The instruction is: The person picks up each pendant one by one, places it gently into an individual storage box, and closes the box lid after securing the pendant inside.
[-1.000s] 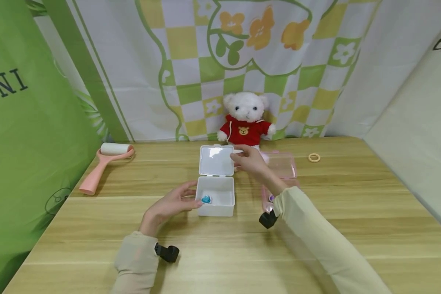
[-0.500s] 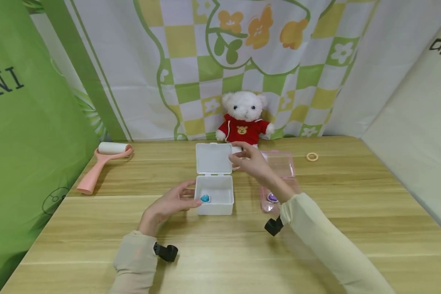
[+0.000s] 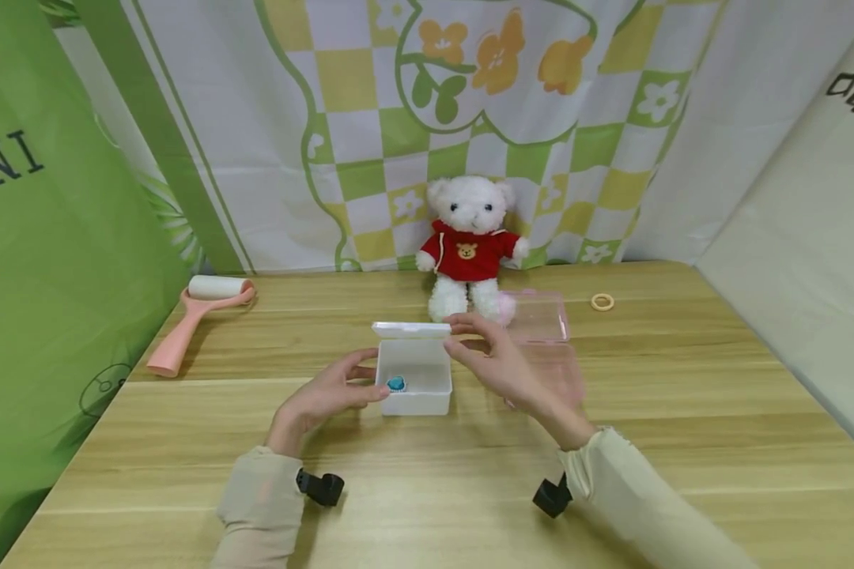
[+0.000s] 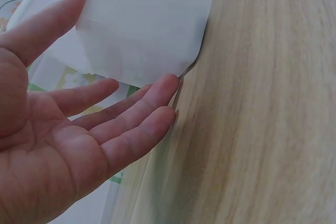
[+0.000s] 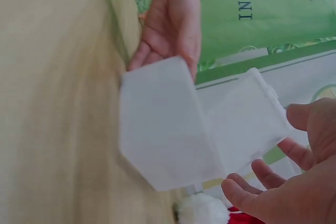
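A small white hinged box [image 3: 414,405] stands on the wooden table, its lid [image 3: 411,329] tilted partway over the back. Inside, near the front left corner, lies a blue heart-shaped gem [image 3: 395,383] with a pale beaded edge. My left hand [image 3: 330,393] rests against the box's left side; in the left wrist view its fingers [image 4: 139,135] extend fairly straight, thumb at one side of the box. With thumb and fingertips at the lid's right edge, my right hand [image 3: 494,359] holds the lid. The right wrist view shows the raised lid [image 5: 247,119] between both hands.
Behind the right hand lies an open pink transparent box [image 3: 544,316], partly hidden. A white teddy bear [image 3: 473,253] in a red hoodie sits at the back against the curtain. A pink-handled roller [image 3: 199,320] lies at far left, a yellowish ring [image 3: 602,302] at right.
The right hand has swung the white lid from standing back to tilted forward and lower. That hand now covers the purple gem in the pink box. The left hand stays at the white box.
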